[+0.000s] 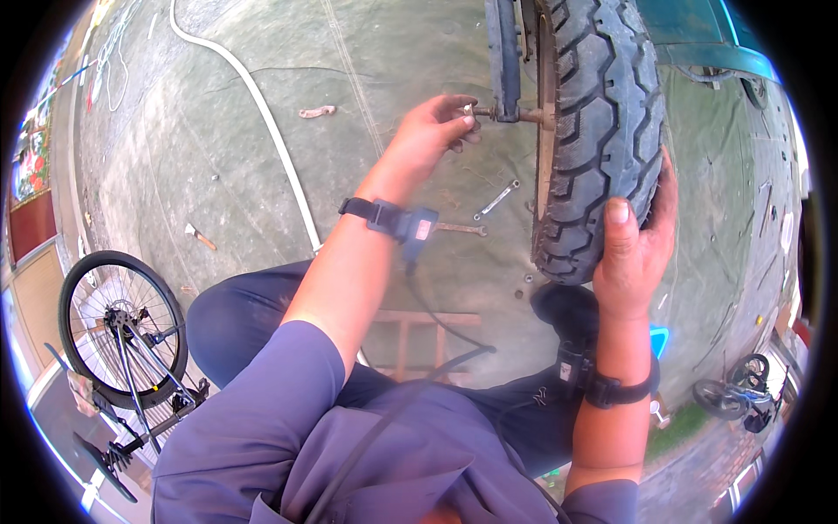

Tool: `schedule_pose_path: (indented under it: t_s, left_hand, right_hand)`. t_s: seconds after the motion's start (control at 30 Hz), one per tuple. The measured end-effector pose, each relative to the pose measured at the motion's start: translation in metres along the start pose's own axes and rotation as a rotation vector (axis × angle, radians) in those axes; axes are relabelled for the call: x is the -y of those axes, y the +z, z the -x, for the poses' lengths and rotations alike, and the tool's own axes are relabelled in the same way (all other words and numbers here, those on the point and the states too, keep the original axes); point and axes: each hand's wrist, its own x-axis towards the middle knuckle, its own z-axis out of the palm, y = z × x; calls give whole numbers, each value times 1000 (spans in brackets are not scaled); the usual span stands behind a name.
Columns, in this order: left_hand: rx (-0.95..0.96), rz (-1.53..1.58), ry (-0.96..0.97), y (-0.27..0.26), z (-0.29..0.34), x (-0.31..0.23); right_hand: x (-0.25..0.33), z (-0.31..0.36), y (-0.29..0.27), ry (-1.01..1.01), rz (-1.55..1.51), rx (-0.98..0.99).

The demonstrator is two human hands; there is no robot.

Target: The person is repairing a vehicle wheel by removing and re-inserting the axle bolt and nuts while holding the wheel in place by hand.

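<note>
Here in the head view, the left hand [435, 129] is up at the end of the axle [527, 115], thumb and forefinger pinched close round a small metal piece [469, 111], and the fingers cover so much of it that its exact shape can't be made out! The axle runs past the dark fork leg [504, 65] into the wheel, whose chunky tyre [607, 131] stands upright just right of centre, its top sliced off by the upper edge and its far side turned away. Over to the right hand [642, 249]: spread wide and curved, it has hold of the tyre low on its right side, thumb laid on the tread, fingers wrapped round the edge with their tips lost from sight. Down on the floor [262, 166], one wrench [497, 200] lies in full view left of the tyre, but a second wrench [463, 229] shows only part of its length, the rest tucked behind the blurred wrist device [417, 229] on the left arm. A wooden frame [428, 323] peeks out between the legs, half covered by clothing and a dark cable [449, 332]. Out left, a hammer-like tool [201, 237] is too small to name for sure, near a bicycle wheel [65, 319]; a pale hose [253, 87] curves down until the knee and arm swallow it. Far right, bicycles [738, 395] bend into the rim, and a blue-green vehicle [698, 35] is cut off at the top.
</note>
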Motion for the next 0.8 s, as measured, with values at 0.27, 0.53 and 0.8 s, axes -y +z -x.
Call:
schedule_pose_path:
  t_s: [0.27, 0.53, 0.8]
  left_hand:
    - [0, -73, -106, -4, -6, 2]
    - [-37, -45, -179, -4, -5, -4]
    - [-71, -81, -213, 7, -2, -13]
  right_hand:
    - [-2, 0, 0, 37, -29, -37]
    - [-1, -1, 0, 48, -70, -46]
    - [-1, 0, 1, 58, -91, -48]
